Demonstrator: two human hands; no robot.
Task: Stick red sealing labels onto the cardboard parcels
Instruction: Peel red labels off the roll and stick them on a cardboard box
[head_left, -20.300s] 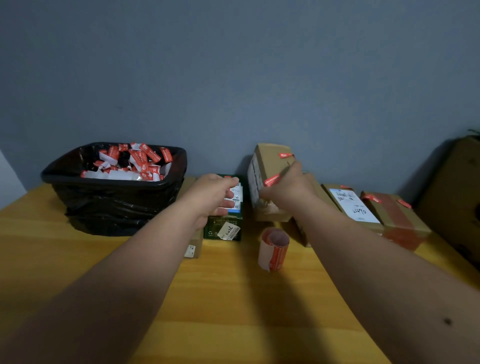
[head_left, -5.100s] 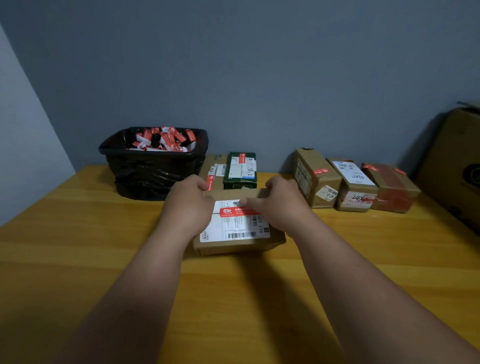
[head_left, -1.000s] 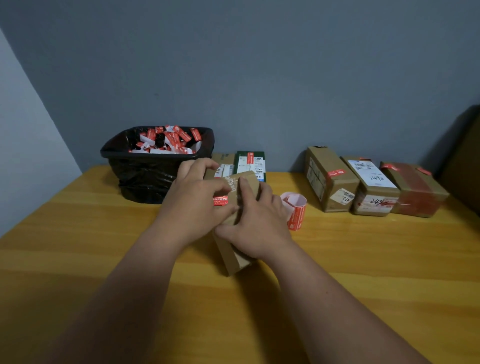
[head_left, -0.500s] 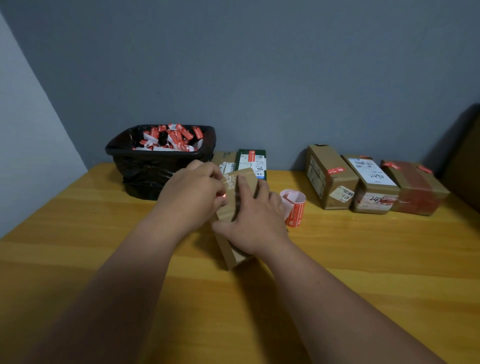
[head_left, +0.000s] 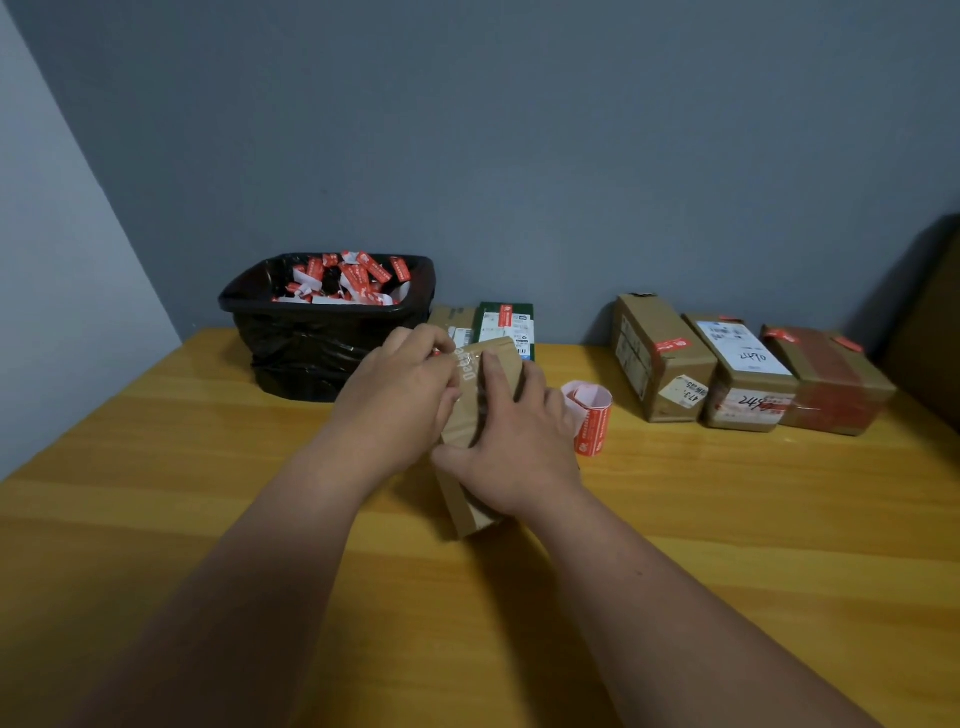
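1. The cardboard parcel (head_left: 475, 441) stands tipped on edge at the centre of the frame, its lower end on the wooden table (head_left: 727, 545).
2. The right hand (head_left: 511, 447) lies over the parcel's near face, fingers fairly straight and spread, thumb out to the left; it presses and steadies rather than curls round.
3. The left hand (head_left: 400, 395) is at the parcel's upper left edge with fingers curled in toward it. A sliver of red shows at its fingertips, probably a sealing label, but whether the fingers pinch it or rub it down I cannot tell.
4. The step in hand looks like folding a label over the parcel's edge. To do it well: keep the right palm firm so the parcel does not rock, then smooth the label from the middle out over the corner so both halves bond without a crease.
5. Press along the seam, not across it, so the label bridges the flap.
6. The label roll (head_left: 589, 421) stands just right of the right hand, close enough for the next strip.
7. Three sealed parcels (head_left: 743, 371) sit in a row at right; two more boxes (head_left: 506, 327) lie behind the hands, beside the black bin (head_left: 332, 332) of backing scraps.
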